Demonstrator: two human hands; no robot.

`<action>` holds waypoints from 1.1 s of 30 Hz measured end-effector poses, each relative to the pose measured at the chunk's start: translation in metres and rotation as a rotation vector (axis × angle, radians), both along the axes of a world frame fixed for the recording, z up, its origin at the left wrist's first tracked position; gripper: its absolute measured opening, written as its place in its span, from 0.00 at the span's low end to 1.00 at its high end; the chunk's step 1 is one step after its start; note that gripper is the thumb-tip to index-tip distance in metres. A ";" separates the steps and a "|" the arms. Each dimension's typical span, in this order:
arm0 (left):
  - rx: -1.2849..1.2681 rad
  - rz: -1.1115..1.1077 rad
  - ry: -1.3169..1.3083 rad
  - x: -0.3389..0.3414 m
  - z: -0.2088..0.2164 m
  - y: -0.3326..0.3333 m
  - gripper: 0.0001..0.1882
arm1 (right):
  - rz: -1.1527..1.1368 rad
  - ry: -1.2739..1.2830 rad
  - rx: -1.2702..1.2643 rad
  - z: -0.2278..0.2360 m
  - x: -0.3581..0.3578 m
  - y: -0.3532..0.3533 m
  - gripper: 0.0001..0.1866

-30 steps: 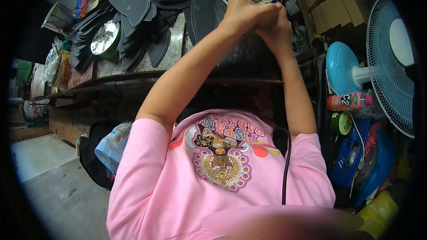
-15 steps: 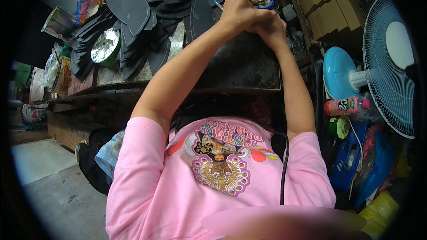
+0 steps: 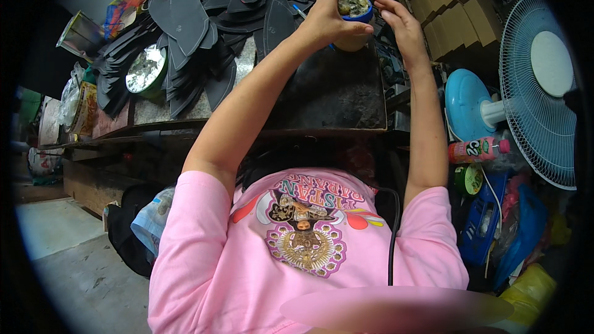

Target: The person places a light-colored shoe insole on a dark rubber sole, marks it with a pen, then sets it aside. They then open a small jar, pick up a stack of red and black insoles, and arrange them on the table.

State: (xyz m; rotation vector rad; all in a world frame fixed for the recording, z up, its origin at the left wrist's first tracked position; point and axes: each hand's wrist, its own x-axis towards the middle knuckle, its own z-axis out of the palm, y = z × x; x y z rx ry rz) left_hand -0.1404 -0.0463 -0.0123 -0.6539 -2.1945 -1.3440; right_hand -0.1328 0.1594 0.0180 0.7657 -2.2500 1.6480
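Observation:
At the far edge of the work table, a tub with a blue rim (image 3: 357,18) and a crusted, mottled top stands by my hands. My left hand (image 3: 327,17) is wrapped round its left side, thumb along the near rim. To its right, my right hand (image 3: 403,28) is raised with fingers stretched out, apart from the tub or barely at its edge. Beside my left hand lie a blue-tipped pen-like stick (image 3: 299,11) and a big heap of dark grey leaf-shaped cut pieces (image 3: 189,15), some with pale outlines.
A round green-sided tin (image 3: 147,69) with a whitish, shiny top sits among the pieces at left. A clear canister (image 3: 80,36) is behind it. Cardboard boxes (image 3: 461,21) are stacked at far right, beside a blue fan (image 3: 538,74) and a pink bottle (image 3: 475,149).
My right hand has let go of the tub and moved right, its fingers straightening. My left hand stays on the tub, which now shows more of its pale side.

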 end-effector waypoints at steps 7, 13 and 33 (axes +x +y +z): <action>0.039 0.046 0.072 0.002 -0.002 0.007 0.62 | -0.112 0.359 0.491 0.037 -0.004 -0.011 0.09; 0.068 0.061 0.071 0.001 -0.008 0.012 0.63 | -0.090 0.074 0.620 0.058 -0.006 -0.012 0.09; 0.074 0.054 0.021 0.003 -0.005 0.011 0.63 | 0.154 -0.312 0.206 0.048 -0.001 0.004 0.09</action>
